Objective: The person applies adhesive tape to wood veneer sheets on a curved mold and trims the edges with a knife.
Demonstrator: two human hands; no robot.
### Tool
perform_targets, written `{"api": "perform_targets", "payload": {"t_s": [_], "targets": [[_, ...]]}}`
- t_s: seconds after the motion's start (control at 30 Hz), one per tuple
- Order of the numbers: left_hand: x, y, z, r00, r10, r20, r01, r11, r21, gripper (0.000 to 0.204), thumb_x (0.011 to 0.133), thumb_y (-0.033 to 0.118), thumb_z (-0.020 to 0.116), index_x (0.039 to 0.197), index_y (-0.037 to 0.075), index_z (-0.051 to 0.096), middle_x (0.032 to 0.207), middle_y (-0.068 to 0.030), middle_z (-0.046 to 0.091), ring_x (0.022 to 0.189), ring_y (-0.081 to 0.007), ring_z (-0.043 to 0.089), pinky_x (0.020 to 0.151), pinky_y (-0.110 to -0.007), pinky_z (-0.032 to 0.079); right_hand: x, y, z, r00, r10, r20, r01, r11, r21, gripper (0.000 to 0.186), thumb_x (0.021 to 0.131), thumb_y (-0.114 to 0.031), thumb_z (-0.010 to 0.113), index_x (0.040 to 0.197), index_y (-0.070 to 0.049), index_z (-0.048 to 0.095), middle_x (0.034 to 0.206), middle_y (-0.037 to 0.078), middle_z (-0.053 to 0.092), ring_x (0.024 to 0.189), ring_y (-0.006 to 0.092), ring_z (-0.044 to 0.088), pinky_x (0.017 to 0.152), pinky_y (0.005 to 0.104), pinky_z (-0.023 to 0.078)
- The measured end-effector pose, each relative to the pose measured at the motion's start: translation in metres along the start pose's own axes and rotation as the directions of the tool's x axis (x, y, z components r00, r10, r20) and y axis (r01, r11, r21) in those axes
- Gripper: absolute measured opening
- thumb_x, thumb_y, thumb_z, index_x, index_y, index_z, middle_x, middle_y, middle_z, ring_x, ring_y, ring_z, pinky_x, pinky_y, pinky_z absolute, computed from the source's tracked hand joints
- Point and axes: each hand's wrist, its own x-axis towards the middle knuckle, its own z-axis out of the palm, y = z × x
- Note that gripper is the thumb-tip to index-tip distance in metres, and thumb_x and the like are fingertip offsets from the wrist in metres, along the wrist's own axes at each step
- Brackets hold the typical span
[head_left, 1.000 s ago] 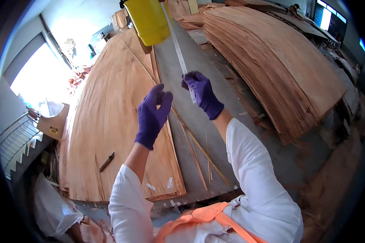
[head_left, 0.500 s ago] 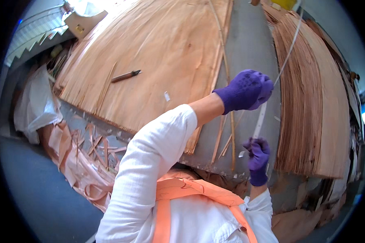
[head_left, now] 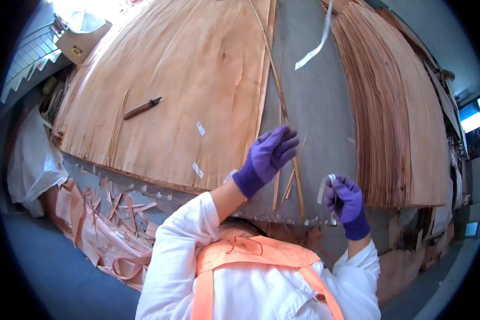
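Note:
My right hand (head_left: 349, 207), in a purple glove, is closed on a short length of white tape (head_left: 322, 191) that curls up over its fingers. To the left, my gloved left hand (head_left: 266, 159) hovers by the near right corner of a wide wood veneer stack (head_left: 197, 69), fingers loosely stretched and no object visible in it. Beyond both hands, a longer white tape strip (head_left: 316, 50) hangs down with its lower end loose. A thin wooden stick (head_left: 276, 74) lies along the grey tabletop (head_left: 320, 106) just past my left hand.
On the veneer lie a wooden-handled knife (head_left: 143, 108) and small white tape pieces (head_left: 200, 128). A second veneer stack (head_left: 376, 117) stands at the right. Veneer scraps (head_left: 125, 210) and a white sack (head_left: 34, 160) sit low at the left.
The tape, earlier stretched between my hands, is now parted; a short piece stays in my right hand. My left hand has let go and moved left and nearer. The view has shifted.

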Motion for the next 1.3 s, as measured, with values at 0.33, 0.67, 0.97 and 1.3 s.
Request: {"api": "perform_targets", "payload": {"t_s": [0.33, 0.67, 0.97, 1.3], "targets": [[0.002, 0.062, -0.166, 0.884, 0.466, 0.045, 0.022, -0.137, 0.990, 0.046, 0.078, 0.024, 0.064, 0.115, -0.001, 0.052, 0.111, -0.0203, 0.054, 0.100, -0.0377, 0.056, 0.084, -0.041, 0.046, 0.065, -0.031, 0.069, 0.990, -0.005, 0.140, 0.017, 0.996, -0.084, 0.022, 0.092, -0.024, 0.056, 0.099, -0.004, 0.060, 0.070, 0.000, 0.060, 0.058, 0.0073, 0.057, 0.049, 0.0198, 0.043], [0.084, 0.094, -0.211, 0.865, 0.481, 0.143, -0.022, -0.247, 0.969, 0.049, 0.081, 0.028, 0.059, 0.122, 0.004, 0.049, 0.124, -0.0189, 0.050, 0.115, -0.0354, 0.048, 0.093, -0.044, 0.040, 0.203, -0.076, 0.185, 0.954, -0.102, 0.280, 0.128, 0.989, -0.076, 0.020, 0.090, -0.024, 0.057, 0.099, -0.007, 0.062, 0.077, 0.000, 0.061, 0.064, 0.0085, 0.060, 0.056, 0.0200, 0.047], [0.149, 0.064, -0.229, 0.844, 0.440, 0.307, -0.140, -0.372, 0.918, 0.042, 0.084, 0.028, 0.052, 0.122, 0.009, 0.053, 0.131, -0.0133, 0.049, 0.125, -0.0336, 0.041, 0.105, -0.050, 0.025, 0.347, -0.040, 0.240, 0.890, -0.111, 0.441, 0.161, 0.984, -0.078, 0.016, 0.090, -0.014, 0.054, 0.099, -0.002, 0.060, 0.077, 0.004, 0.061, 0.062, 0.0101, 0.058, 0.051, 0.0199, 0.046], [0.171, 0.086, -0.238, 0.689, 0.672, 0.271, -0.225, -0.158, 0.962, 0.037, 0.073, 0.016, 0.062, 0.108, 0.007, 0.060, 0.120, -0.0122, 0.055, 0.110, -0.0329, 0.050, 0.090, -0.041, 0.042, 0.329, -0.005, 0.223, 0.963, 0.142, 0.229, -0.087, 0.968, -0.234, 0.014, 0.087, -0.012, 0.055, 0.086, 0.002, 0.059, 0.070, 0.009, 0.060, 0.054, 0.0150, 0.058, 0.045, 0.0252, 0.046]]}}
